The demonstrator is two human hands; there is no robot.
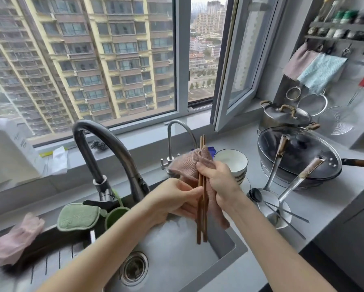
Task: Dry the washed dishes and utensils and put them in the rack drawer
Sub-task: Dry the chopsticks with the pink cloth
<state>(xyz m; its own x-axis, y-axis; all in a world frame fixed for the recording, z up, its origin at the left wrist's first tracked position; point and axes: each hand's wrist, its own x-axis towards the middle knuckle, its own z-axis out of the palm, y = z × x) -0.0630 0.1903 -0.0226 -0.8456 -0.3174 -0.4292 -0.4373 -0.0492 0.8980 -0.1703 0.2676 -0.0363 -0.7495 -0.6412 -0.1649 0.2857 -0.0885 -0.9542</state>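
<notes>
Over the steel sink (223, 252) I hold a bundle of brown wooden chopsticks (201, 220) upright. My left hand (175, 200) pinches them at mid-length. My right hand (219, 182) grips a pink-brown cloth (192, 161) wrapped round their upper part; the chopstick tips poke out above the cloth. To the right stand stacked white bowls (232, 163) on the counter. A small white bowl (269, 205) near the front holds a dark spoon and metal chopsticks. Two steel ladles (290, 186) lean out of it against the wok.
A tall curved faucet (105, 148) rises left of my hands, with a thinner tap (177, 131) behind the cloth. A green sponge (77, 216) and pink gloves (10, 241) lie on the sink's left ledge. A lidded wok (299, 154) and steel pot (284, 119) crowd the right counter.
</notes>
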